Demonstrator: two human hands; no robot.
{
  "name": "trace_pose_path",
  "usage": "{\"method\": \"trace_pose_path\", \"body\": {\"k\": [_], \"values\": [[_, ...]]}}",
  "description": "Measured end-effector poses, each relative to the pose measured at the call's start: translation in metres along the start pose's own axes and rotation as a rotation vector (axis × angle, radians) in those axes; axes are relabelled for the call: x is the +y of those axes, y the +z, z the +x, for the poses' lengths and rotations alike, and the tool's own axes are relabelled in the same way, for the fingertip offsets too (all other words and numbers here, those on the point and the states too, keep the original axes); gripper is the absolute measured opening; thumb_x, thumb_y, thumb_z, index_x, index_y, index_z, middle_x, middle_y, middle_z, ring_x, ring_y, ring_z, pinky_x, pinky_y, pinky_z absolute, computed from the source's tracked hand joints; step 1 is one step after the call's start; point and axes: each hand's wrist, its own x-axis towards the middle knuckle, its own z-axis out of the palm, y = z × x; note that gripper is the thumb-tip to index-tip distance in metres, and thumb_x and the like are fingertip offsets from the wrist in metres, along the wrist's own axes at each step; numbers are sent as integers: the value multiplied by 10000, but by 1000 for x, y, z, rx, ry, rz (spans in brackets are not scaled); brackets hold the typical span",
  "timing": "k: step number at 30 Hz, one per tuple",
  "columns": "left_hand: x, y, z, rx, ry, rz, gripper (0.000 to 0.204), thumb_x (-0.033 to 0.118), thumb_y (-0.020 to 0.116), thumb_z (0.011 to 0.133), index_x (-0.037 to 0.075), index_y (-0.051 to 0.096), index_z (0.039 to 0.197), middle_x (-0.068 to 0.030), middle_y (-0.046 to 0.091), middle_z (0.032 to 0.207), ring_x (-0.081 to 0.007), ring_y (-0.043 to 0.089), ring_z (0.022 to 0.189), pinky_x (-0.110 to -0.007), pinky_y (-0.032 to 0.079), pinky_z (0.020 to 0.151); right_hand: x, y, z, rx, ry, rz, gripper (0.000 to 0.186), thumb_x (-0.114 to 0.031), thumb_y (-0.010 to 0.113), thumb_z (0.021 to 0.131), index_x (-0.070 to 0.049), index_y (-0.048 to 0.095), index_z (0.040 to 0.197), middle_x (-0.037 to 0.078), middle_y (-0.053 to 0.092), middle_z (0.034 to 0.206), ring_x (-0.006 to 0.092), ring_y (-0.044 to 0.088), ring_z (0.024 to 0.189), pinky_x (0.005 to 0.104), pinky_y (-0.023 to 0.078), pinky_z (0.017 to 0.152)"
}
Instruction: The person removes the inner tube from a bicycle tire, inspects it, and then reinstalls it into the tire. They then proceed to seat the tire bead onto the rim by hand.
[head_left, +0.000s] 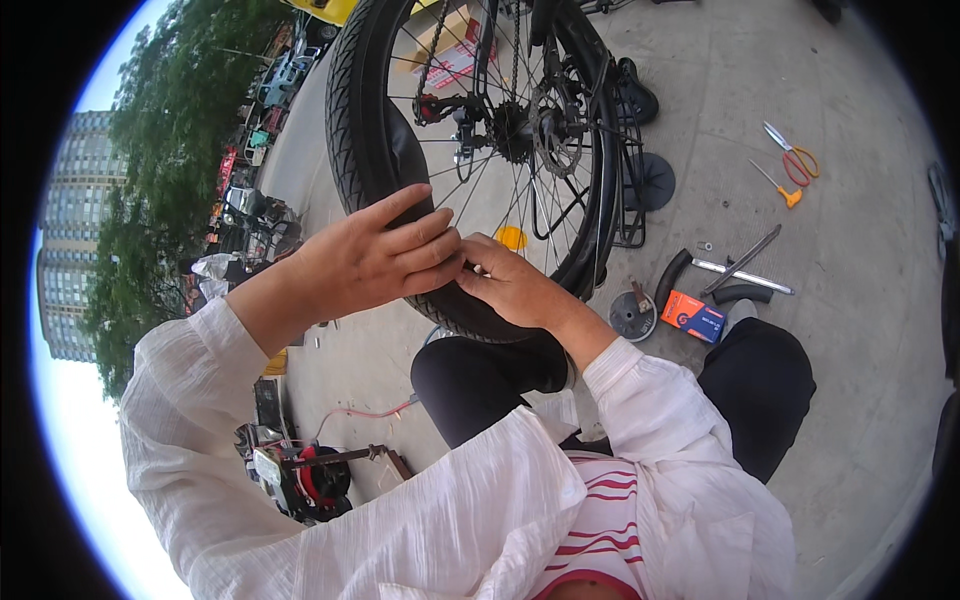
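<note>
In front of me stands a bicycle wheel with a treaded black tyre (347, 150), a disc brake rotor (556, 130) and rear sprockets (510, 133). A smooth black inner tube (405, 150) bulges out between tyre and rim on the left side. My left hand (385, 248) lies over the lower left of the wheel, its fingers bent round the inner tube. Close beside it, my right hand (508, 285) pinches the tube at the wheel's bottom, thumb and fingers together. The hands nearly touch, and they hide the part of the tube between them.
On the concrete to the right lie scissors (802, 166), an orange-handled screwdriver (788, 196), metal bars (745, 277), an orange-and-blue box (694, 316) and a round grey disc (633, 315). A red-and-black machine (322, 480) with a hose is at lower left. My knees flank the wheel's bottom.
</note>
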Motion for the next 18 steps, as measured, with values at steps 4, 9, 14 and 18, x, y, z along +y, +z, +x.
{"method": "trace_pose_path", "body": {"k": [4,9,14,18], "values": [[-5,-7,12,-52,36,81,369,127,655,777,124,558,1133,-24,540,1136,-209,526,1149,-445,402,1115,-19,-14,7,-67,93,-77,210,-147,654,870,4,656,1016,144,630,1026,336,588,996,396,464,884],[-3,-4,13,19,93,27,253,165,618,807,149,586,1058,-8,544,1079,-185,520,1098,-355,436,961,-34,-25,20,-246,404,105,165,-27,618,796,40,658,943,90,626,772,186,620,636,325,507,591],[-2,-3,16,1,88,2,258,162,633,781,146,568,1030,-3,537,996,-169,540,969,-323,462,858,-32,-23,20,-176,366,302,189,-9,595,816,46,636,992,64,622,808,137,599,600,270,534,567],[1,-9,22,-95,49,21,206,179,613,807,155,597,1011,26,531,945,-145,550,935,-281,451,791,-32,-36,23,-357,379,409,156,-49,594,896,44,635,1015,61,627,837,141,633,701,272,567,645]]}}
